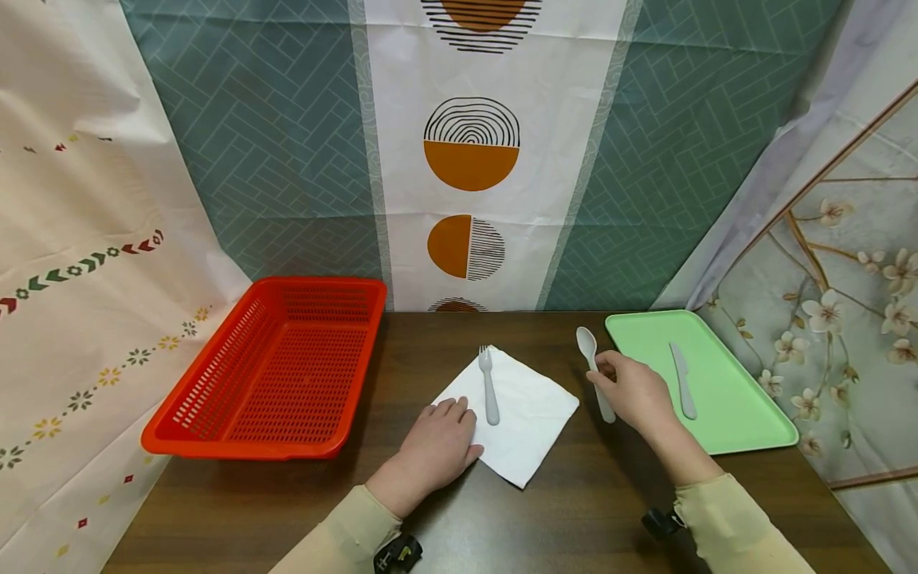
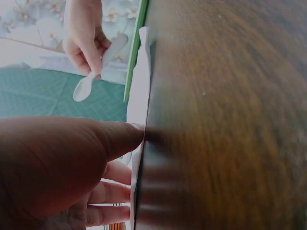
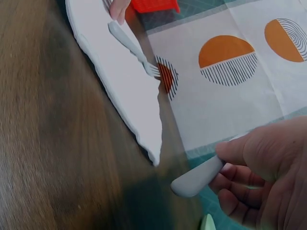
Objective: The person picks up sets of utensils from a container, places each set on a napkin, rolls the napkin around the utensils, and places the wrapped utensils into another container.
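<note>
A white spoon (image 1: 586,344) is pinched between the thumb and fingers of my right hand (image 1: 635,391), raised above the table just left of the green tray. Its handle (image 3: 196,178) juts out from my fingertips in the right wrist view. My left hand (image 1: 439,443) rests on the left edge of a folded white napkin (image 1: 527,406), fingers straight and touching it. On the napkin lies a light grey fork (image 1: 489,386), tines pointing away from me, beside my left fingers. A matching knife (image 1: 683,381) lies on the green tray (image 1: 746,426).
To the left stands a red plastic basket (image 1: 349,422) with slotted walls. The brown wooden table (image 1: 545,526) ends at a patterned cloth backdrop (image 1: 473,199). Floral cloth (image 1: 846,335) hangs at the right, next to the tray.
</note>
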Demonstrator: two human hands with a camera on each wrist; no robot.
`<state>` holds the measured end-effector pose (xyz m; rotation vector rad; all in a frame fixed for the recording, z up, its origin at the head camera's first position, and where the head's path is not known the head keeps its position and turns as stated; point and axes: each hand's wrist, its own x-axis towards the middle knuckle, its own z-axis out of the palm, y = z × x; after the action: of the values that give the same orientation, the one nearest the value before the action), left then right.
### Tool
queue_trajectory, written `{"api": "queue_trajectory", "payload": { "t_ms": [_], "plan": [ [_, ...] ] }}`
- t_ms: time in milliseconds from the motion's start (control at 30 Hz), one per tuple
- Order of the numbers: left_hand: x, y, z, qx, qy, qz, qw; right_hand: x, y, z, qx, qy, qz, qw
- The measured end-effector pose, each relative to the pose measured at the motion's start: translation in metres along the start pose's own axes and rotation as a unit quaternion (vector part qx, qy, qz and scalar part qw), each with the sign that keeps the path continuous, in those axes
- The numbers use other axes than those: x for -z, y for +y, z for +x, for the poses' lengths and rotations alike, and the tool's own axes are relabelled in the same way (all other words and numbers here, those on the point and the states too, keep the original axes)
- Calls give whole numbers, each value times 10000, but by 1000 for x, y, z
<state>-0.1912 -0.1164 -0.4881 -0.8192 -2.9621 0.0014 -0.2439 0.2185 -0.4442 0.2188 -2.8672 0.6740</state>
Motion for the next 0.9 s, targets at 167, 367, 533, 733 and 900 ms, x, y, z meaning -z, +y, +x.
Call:
{"api": "queue_trajectory", "payload": {
  "t_ms": [167, 367, 533, 733, 900],
  "plan": [
    [1, 0, 0, 24, -37, -40, 10000, -7, -7, 3, -29, -161, 213, 9996],
    [1, 0, 1, 47, -117, -63, 9999, -17, -17, 6, -8, -201, 306, 9993],
    [1, 1, 1, 47, -127, -64, 9999, -26, -23, 7, -33, -253, 270, 9993],
    [2, 0, 1, 46, -122, -80, 9999, -32, -29, 11, -16, -271, 336, 9991],
    [2, 0, 1, 26, -75, -86, 9999, -37, -38, 14, -52, -406, 465, 9981]
  ]
}}
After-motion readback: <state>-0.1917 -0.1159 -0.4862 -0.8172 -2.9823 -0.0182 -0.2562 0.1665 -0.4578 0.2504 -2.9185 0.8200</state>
